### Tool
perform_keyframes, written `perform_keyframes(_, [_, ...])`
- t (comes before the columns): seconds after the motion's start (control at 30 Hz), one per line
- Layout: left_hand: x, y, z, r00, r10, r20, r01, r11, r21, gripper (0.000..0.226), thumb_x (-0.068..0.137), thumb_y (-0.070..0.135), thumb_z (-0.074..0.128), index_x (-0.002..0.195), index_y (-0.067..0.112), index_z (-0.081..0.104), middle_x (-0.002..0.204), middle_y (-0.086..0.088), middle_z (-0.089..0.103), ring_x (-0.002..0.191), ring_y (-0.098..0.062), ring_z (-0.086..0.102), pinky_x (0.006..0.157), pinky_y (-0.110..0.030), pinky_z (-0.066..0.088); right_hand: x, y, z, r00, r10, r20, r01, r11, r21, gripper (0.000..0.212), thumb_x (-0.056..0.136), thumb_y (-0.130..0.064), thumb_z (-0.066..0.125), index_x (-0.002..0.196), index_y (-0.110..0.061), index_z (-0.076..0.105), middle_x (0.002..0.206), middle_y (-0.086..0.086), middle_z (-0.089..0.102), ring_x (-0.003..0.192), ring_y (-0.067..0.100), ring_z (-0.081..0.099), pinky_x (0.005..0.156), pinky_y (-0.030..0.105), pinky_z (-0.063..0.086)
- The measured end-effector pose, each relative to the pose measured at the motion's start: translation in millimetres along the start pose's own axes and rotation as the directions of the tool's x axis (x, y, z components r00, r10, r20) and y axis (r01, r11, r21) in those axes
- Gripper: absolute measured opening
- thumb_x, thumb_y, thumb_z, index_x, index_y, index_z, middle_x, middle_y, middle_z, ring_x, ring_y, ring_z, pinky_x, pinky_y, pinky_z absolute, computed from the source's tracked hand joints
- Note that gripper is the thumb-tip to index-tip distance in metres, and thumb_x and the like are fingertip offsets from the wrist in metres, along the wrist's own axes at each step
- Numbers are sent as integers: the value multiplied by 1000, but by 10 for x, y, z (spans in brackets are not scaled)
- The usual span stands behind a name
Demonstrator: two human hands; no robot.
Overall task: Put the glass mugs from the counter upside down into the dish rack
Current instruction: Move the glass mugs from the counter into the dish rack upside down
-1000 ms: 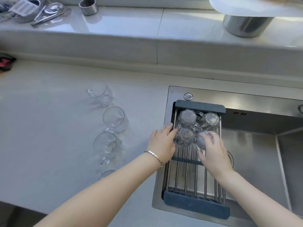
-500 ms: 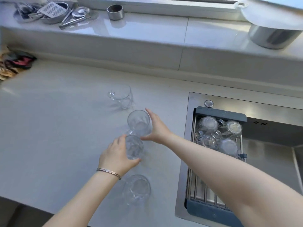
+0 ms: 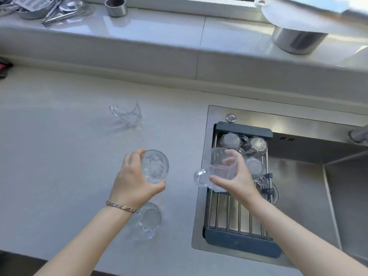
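Glass mugs are spread over the pale desk (image 3: pixel 59 156) and the dish rack (image 3: pixel 239 239) in the single head view. At centre frame the left hand (image 3: pixel 132 185), a bracelet (image 3: pixel 121 206) on its wrist, is wrapped around an upright mug (image 3: pixel 155 166) over the desk. Just right of it, the right hand (image 3: pixel 237 180) grips a second mug (image 3: pixel 221 168) by its body, handle pointing left, held above the left edge of the rack; I cannot tell how far it is tilted. Two more mugs stand on the desk: one toward upper centre-left (image 3: pixel 126 112), one at lower centre (image 3: pixel 147 222) partly under the left wrist. The rack lies across the steel sink (image 3: pixel 308 196) at right, and at its far end at least three mugs sit bottom up (image 3: pixel 231 140), close together. On the sill along the top of the frame sit a small metal cup (image 3: pixel 116 6) and, upper right, a metal pot (image 3: pixel 296 41).
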State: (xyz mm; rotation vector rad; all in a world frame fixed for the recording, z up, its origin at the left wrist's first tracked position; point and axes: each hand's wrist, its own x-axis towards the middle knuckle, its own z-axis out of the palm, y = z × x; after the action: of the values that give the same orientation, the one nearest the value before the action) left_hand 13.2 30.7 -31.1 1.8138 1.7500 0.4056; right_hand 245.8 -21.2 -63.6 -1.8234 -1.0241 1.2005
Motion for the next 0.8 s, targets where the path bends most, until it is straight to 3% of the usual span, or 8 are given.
perform_keyframes(0.07, [-61,161,15,998,55,-8,-56,997,-45,81,58,13,84,128,8,43,121,-6,49,116,-17,52,93,-22,37,-300,145,-345,991,127,39,-128,992,15,75,59,-31,75,124,-33,37,106,-10,54,101,10,54,82,24,42])
perform_keyframes(0.17, [-170,367,106,995,98,9,-96,990,-103,83,56,16,86,127,10,43,111,4,43,109,-10,50,92,-21,36,-498,478,-649,923,385,-17,-385,923,5,74,71,-39,75,131,-20,35,105,-3,53,103,16,49,83,31,37])
perform_keyframes(0.3, [-301,522,273,988,131,78,-121,985,-123,83,54,24,83,127,11,44,110,8,41,107,-7,49,91,-19,36,-399,777,-715,825,564,-36,-565,824,-39,45,77,-44,69,104,-14,49,110,5,52,95,20,50,72,32,40])
perform_keyframes(0.4, [-368,575,331,980,153,128,-140,985,-104,82,56,22,83,127,11,44,109,9,41,105,-3,47,91,-16,34,-175,889,-569,794,606,-51,-607,794,-36,61,73,-52,68,113,-9,49,117,11,55,99,27,53,68,32,46])
perform_keyframes(0.5, [-412,597,351,976,166,139,-153,983,-97,83,55,25,81,128,11,44,109,9,41,104,-1,46,92,-15,34,77,867,-392,770,635,-54,-636,758,-146,85,70,-61,65,129,-4,43,128,16,55,110,34,57,88,41,51])
perform_keyframes(0.67, [-455,532,319,983,142,118,-131,987,-98,81,58,15,85,128,11,45,111,9,41,107,-4,47,91,-18,38,323,748,-163,767,635,-93,-632,722,-281,63,86,-53,44,123,-3,52,123,17,58,107,37,58,95,44,50])
perform_keyframes(0.8, [-475,468,317,985,110,134,-98,990,-97,83,56,11,85,129,10,45,111,7,42,113,-11,50,98,-29,47,353,755,-199,797,601,-49,-601,784,-153,57,88,-41,50,125,2,47,110,15,57,103,30,58,93,37,48])
